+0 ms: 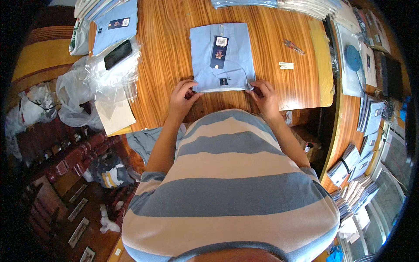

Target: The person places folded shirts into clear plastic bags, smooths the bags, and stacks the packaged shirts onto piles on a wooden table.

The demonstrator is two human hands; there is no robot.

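A light blue folded shirt [200, 52] lies flat on the wooden table [161, 39] in front of me. On its front rests a dark hang tag [219, 53] with a white label, and a thin dark cord loops below it. My left hand [182, 96] pinches the near left corner of the shirt. At the near right corner, my right hand [264, 96] pinches the fabric in the same way. The fingertips partly hide both corners.
Right of the shirt lie small red-handled snips [293, 46] and paper labels [286, 65]. On the left, a black phone [118, 54] rests on clear plastic bags [124, 76], near another tagged blue shirt [114, 32]. Packed garments [244, 3] line the far edge; a side shelf stands right.
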